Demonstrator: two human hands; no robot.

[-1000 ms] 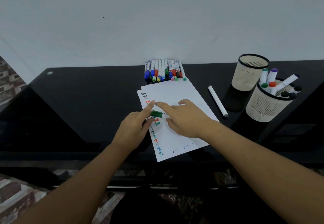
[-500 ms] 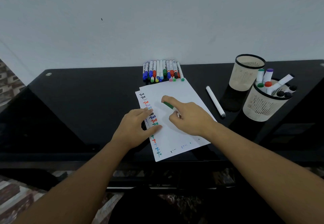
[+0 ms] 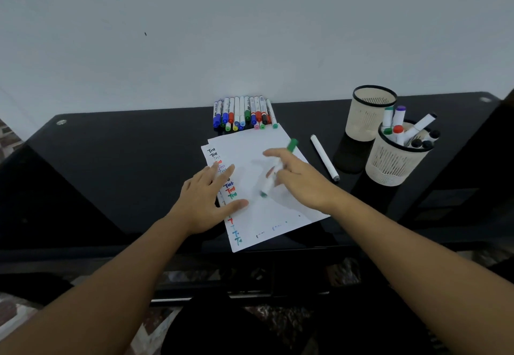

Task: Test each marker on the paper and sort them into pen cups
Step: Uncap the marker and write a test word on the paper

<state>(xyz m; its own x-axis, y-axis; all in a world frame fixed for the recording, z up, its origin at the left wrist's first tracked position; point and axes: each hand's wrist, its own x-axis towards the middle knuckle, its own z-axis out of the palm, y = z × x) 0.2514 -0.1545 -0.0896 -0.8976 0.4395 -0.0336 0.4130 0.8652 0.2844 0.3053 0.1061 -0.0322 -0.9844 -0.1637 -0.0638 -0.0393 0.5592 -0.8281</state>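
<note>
Right hand point(image 3: 299, 180) pinching green marker point(image 3: 274, 172) mid-barrel — long axis slanting from posted cap, far-right, to nib hovering near-left over paper point(image 3: 267, 215); left hand point(image 3: 207, 201) flat — pinning sheet's left edge.

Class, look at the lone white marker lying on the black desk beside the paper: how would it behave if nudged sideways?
The white marker looks round and smooth, so it would probably roll. The glossy desk likely offers little grip. It seems slim and light, so a small nudge should move it.
</note>
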